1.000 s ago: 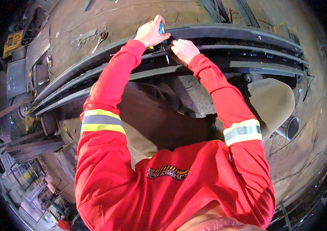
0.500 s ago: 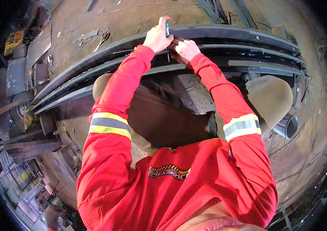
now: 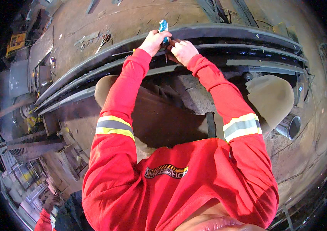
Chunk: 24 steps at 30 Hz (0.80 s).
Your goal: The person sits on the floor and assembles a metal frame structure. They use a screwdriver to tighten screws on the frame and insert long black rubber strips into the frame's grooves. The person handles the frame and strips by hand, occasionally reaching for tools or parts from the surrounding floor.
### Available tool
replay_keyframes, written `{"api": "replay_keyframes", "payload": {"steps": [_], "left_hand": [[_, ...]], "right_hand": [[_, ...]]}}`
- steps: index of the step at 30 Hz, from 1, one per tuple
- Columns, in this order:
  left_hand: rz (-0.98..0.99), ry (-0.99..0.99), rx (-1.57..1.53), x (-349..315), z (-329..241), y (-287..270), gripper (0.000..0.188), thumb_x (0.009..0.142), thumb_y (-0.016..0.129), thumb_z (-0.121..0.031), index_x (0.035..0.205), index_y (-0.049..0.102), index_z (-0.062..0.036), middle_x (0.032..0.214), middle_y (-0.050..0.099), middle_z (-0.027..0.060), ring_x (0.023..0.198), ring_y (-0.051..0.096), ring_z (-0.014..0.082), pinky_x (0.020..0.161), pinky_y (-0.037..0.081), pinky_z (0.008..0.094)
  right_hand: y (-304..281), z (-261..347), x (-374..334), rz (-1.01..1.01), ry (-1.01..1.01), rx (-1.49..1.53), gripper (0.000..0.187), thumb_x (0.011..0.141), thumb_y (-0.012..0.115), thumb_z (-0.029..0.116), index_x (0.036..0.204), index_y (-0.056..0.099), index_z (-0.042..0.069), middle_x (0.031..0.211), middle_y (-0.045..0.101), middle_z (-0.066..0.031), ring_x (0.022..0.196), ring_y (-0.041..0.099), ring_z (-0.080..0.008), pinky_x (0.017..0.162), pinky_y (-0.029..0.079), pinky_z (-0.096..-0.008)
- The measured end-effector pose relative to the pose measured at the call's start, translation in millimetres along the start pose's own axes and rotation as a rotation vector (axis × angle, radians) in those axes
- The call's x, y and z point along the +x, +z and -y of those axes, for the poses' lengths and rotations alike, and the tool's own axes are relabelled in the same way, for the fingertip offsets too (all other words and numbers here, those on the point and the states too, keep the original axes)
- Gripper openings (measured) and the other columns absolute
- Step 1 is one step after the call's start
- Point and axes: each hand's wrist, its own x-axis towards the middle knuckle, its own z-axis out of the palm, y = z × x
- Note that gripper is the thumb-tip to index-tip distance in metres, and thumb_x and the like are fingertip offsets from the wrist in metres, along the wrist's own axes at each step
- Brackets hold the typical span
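Note:
My left hand [image 3: 153, 41] is closed around a small teal-and-white hand-held tool [image 3: 163, 30] with a rounded body; its exact kind cannot be made out. Close beside it, my right hand [image 3: 183, 51] is curled over the long dark steel beam [image 3: 244, 37], fingers bent at its inner side. What those fingers hold, if anything, is hidden. A short thin pin-like piece [image 3: 166, 58] shows just under the fingertips. The beam lies across in front of my knees, with several lengthwise ridges.
Scissor-like pliers [image 3: 103, 41] and scraps lie on the floor beyond the beam. More dark metal bars [image 3: 213, 11] are at the far side. A metal cylinder [image 3: 289, 127] stands by my right knee. At lower left is another person's red sleeve [image 3: 44, 220], near cluttered racks.
My left hand has turned and lowered slightly, so the teal tool now shows more fully. My right hand has shifted a little left. Another person has come further into view at lower left.

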Motion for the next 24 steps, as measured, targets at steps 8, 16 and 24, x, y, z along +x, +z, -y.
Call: {"api": "replay_keyframes", "payload": {"steps": [8, 16, 24], "left_hand": [[-0.118, 0.063, -0.078, 1.1, -3.3, 13.7, 0.028, 0.084, 0.069, -0.030, 0.094, 0.058, -0.0067, 0.075, 0.059, 0.0043, 0.067, 0.057, 0.0163, 0.056, 0.045, 0.0322], [0.013, -0.087, -0.083, 3.0, -5.3, 6.3, 0.057, 0.086, 0.052, -0.062, 0.097, 0.058, -0.0065, 0.072, 0.060, 0.0070, 0.061, 0.057, 0.0176, 0.053, 0.043, 0.0299], [-0.311, -0.017, -0.058, 9.3, -4.8, 29.6, 0.058, 0.079, 0.057, -0.065, 0.080, 0.054, -0.0070, 0.057, 0.049, 0.0036, 0.045, 0.046, 0.0155, 0.042, 0.035, 0.0300]], "right_hand": [[-3.6, 2.9, 4.3, -0.043, 0.052, 0.073, 0.037, 0.069, 0.071, 0.016, 0.102, 0.055, 0.008, 0.117, 0.054, -0.0106, 0.095, 0.058, -0.0268, 0.075, 0.054, -0.0371], [-11.2, 4.9, 2.5, -0.063, 0.028, 0.053, 0.031, 0.071, 0.070, 0.021, 0.097, 0.059, 0.009, 0.110, 0.057, -0.0087, 0.096, 0.058, -0.0250, 0.080, 0.051, -0.0374], [-16.5, 9.4, -2.1, 0.118, 0.118, -0.053, 0.038, 0.069, 0.073, 0.032, 0.097, 0.060, 0.010, 0.105, 0.058, -0.0058, 0.100, 0.055, -0.0223, 0.083, 0.044, -0.0414]]}}
